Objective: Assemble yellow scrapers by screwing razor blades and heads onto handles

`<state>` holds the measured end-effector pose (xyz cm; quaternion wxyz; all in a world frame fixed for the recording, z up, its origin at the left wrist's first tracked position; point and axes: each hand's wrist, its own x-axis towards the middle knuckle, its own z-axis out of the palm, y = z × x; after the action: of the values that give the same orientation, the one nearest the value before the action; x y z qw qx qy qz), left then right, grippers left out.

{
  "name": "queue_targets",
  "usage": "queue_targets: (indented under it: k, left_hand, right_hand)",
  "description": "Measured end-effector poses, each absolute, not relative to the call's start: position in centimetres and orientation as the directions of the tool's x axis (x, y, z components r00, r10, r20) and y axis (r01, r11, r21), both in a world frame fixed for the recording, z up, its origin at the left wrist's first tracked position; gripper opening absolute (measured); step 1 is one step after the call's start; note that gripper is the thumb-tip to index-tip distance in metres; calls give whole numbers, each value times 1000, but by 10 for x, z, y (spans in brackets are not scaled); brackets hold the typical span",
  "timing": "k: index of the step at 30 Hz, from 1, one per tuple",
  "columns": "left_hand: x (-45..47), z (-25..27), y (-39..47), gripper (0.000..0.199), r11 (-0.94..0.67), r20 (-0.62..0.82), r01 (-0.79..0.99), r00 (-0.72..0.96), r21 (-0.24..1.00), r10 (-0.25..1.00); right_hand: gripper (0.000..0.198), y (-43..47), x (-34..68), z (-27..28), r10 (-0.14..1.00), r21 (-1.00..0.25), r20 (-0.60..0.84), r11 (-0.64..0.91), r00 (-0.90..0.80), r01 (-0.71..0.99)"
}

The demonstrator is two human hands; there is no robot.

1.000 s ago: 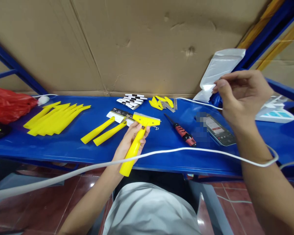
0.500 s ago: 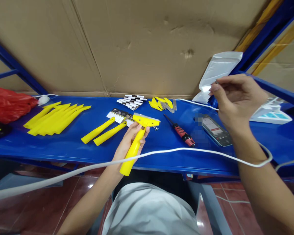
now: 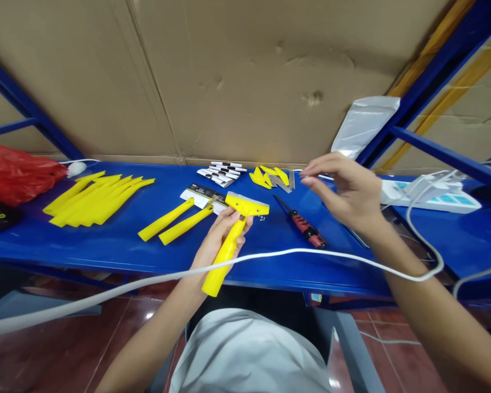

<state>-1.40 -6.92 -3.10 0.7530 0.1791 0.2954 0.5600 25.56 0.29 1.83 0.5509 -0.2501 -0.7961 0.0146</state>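
My left hand (image 3: 221, 232) is wrapped round the handle of a yellow scraper (image 3: 247, 206), whose wide head points up and away from me. Two dark screw spots show on that head. My right hand (image 3: 341, 188) hovers above the table with thumb and forefinger pinched near their tips; whatever tiny thing may be between them is too small to name. Below it, a red and black screwdriver (image 3: 306, 226) lies at a slant. Beyond the scraper are small yellow pieces (image 3: 259, 178) and loose metal blades (image 3: 282, 180). Two yellow handles (image 3: 184, 224) rest to the left of my left hand.
A pile of yellow handles (image 3: 98, 202) lies farther left, by a red plastic bag (image 3: 20, 172). Folded printed cards (image 3: 221, 173) sit at the back. A white cable (image 3: 270, 254) crosses in front of my arms. At right stands a white power strip (image 3: 429, 196).
My right hand has moved left and slightly down, from beside the white bag toward the screwdriver, and now covers the phone. The left hand keeps holding the scraper almost still.
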Motion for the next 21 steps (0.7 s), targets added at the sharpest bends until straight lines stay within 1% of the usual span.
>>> queue_targets:
  k: [2,4,8,15,21]
  left_hand:
    - [-14,-31,-70,20,309,-253,-737,191,601,948]
    - [-12,-31,-70,23,303,-261,-738,177,603,949]
    - [-10,-33,-70,32,276,-241,-741,158,612,958]
    - [-9,-39,-68,46,277,-236,-733,163,622,958]
    - [-11,-40,-69,46,286,-243,-705,165,648,956]
  right_hand:
    - [11,-6,244,21,417,-274,817,888,-397,369]
    - [8,-11,234,21,430,-278,761,893,-486,354]
    - [3,-9,221,12,453,-325,681,891,-575,318]
    - [11,-2,215,-3,573,-539,580,803,-580,254]
    - [23,-5,212,-6,696,-708,477,666,-537,235]
